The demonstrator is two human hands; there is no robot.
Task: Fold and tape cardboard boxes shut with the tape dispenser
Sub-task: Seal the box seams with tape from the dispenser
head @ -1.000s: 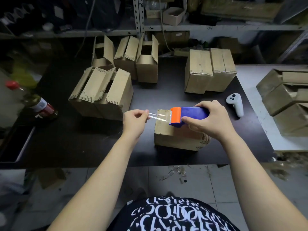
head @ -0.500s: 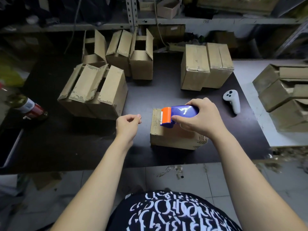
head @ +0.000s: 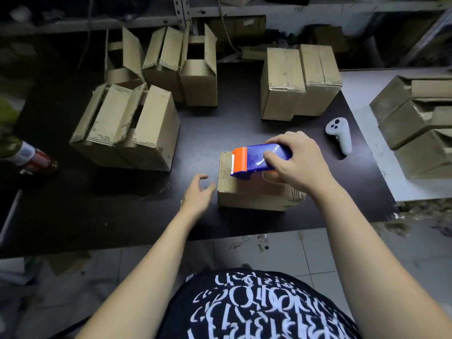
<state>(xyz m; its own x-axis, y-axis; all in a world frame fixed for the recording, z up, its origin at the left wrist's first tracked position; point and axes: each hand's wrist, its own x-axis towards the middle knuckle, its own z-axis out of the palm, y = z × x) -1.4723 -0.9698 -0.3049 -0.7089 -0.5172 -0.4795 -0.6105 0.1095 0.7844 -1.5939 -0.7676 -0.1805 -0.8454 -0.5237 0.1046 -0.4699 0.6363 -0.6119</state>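
Here the right hand (head: 297, 165) grips the tape dispenser (head: 254, 160) atop the box (head: 252, 195). The left hand (head: 198, 194), empty with fingers relaxed, perhaps touches the box's left side.

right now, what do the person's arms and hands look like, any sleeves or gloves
Both forearms are bare, without sleeves. The left hand and right hand wear no gloves, and no watch, ring or bracelet shows. The shirt is black with white lettering.

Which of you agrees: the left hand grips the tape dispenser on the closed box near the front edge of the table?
Wrong hand: the head view shows the right hand gripping the tape dispenser on the closed box near the front edge of the table; the left hand holds nothing.
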